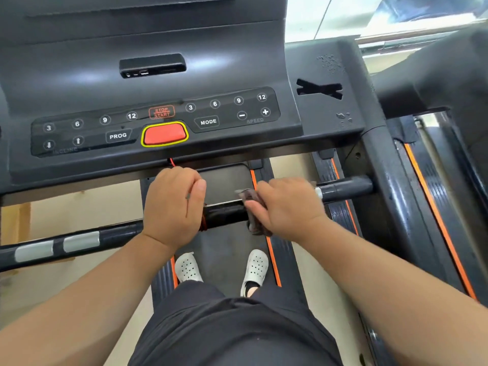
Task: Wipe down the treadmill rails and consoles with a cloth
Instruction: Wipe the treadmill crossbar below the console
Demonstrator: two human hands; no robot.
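A black handrail bar (225, 213) crosses in front of me below the treadmill console (158, 83). My left hand (173, 207) is wrapped around the bar near its middle, over a coil of red cord. My right hand (285, 204) presses a dark brownish cloth (250, 199) around the bar just right of the left hand. The cloth is mostly hidden under my fingers. The console above has a button panel and a red stop button (164, 133) with a yellow rim.
Silver grip sensors (56, 247) sit on the bar's left part. A right upright (388, 180) rises at the bar's right end, and a second treadmill (443, 207) stands beyond it. My feet in white shoes (254, 270) stand on the belt (224, 249).
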